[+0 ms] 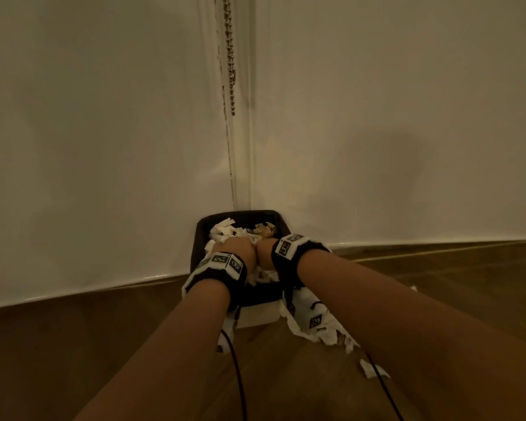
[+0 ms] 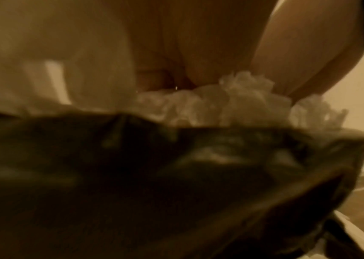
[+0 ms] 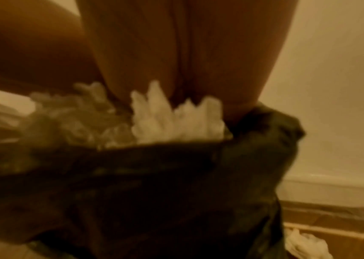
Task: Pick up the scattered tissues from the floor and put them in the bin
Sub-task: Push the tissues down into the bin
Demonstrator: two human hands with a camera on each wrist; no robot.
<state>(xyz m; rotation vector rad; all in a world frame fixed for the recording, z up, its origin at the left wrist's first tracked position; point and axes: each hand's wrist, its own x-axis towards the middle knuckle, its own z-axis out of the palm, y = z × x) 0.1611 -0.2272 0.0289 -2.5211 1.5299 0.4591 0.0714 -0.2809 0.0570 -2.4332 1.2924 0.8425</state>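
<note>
My left hand (image 1: 236, 249) and right hand (image 1: 264, 249), side by side with fingers straight, press crumpled tissues (image 1: 225, 232) into the black-lined bin (image 1: 201, 235), apparently compacting them, while 2 tissue scraps (image 1: 374, 369) remain on the wooden floor (image 1: 438, 284).

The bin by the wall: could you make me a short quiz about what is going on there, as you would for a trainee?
1. True or false: both hands are over the bin.
2. The bin's liner is: A white, B black, C blue?
3. Fill in: loose tissue on the floor lies on the person's ____ side.

Key
1. True. The left hand and right hand press side by side on the tissues in the bin.
2. B.
3. Right. More tissue lies beside the bin, under the right forearm, so the task is not done yet.
</note>
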